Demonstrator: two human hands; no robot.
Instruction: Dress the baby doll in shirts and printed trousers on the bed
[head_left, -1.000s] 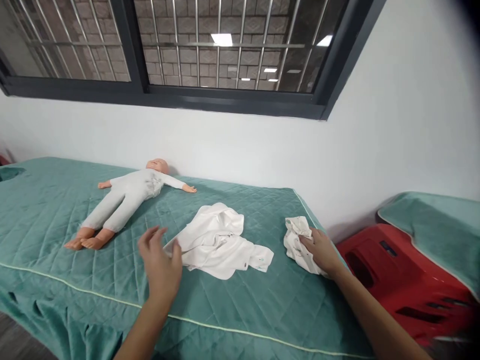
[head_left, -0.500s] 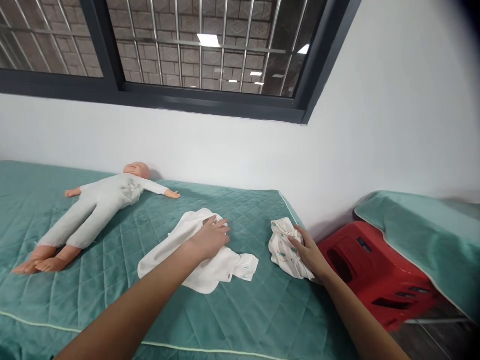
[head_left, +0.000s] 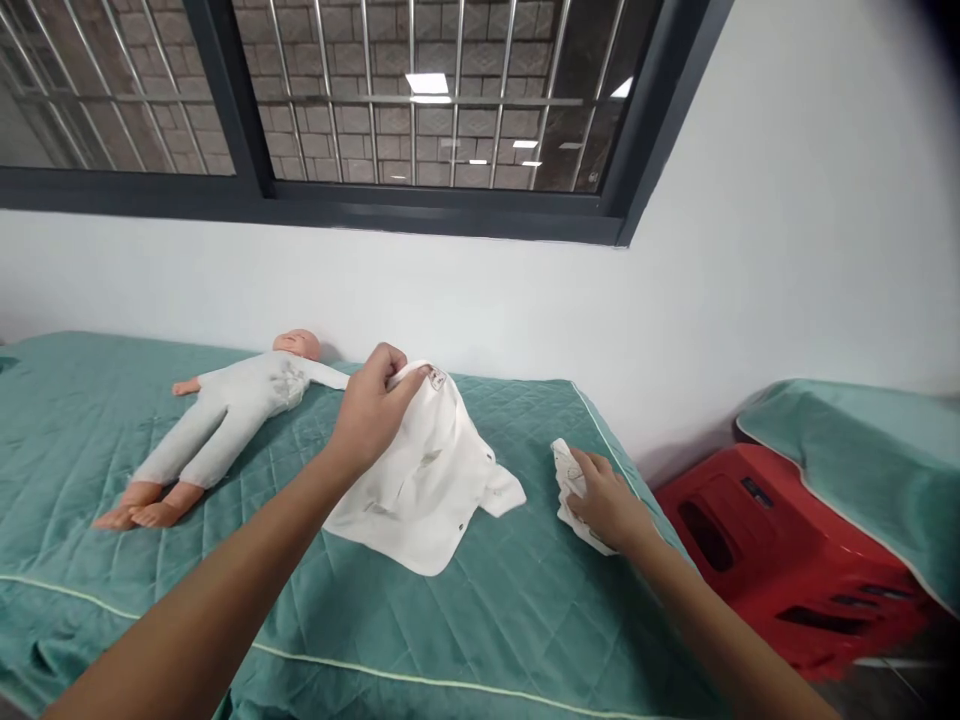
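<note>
My left hand (head_left: 379, 405) pinches a white baby top (head_left: 424, 490) near its neckline, where a small printed label shows. The top is lifted at that end, and its lower part rests on the quilted green cover (head_left: 510, 620). Small dark snaps dot its edge, and a short sleeve sticks out to the right. To the right, my right hand (head_left: 609, 500) has its fingers curled onto a folded white patterned cloth (head_left: 568, 487) lying on the cover. The hand hides much of that cloth.
A baby doll (head_left: 240, 410) in a pale grey outfit lies on its back at the left, near the wall. A red plastic stool (head_left: 765, 560) stands at the right, partly under another green cover (head_left: 862, 450). A barred window (head_left: 450, 110) is above.
My left hand has gone from lying over the white top to holding its neckline raised. My right hand's fingers have curled further over the patterned cloth. The view has shifted slightly left.
</note>
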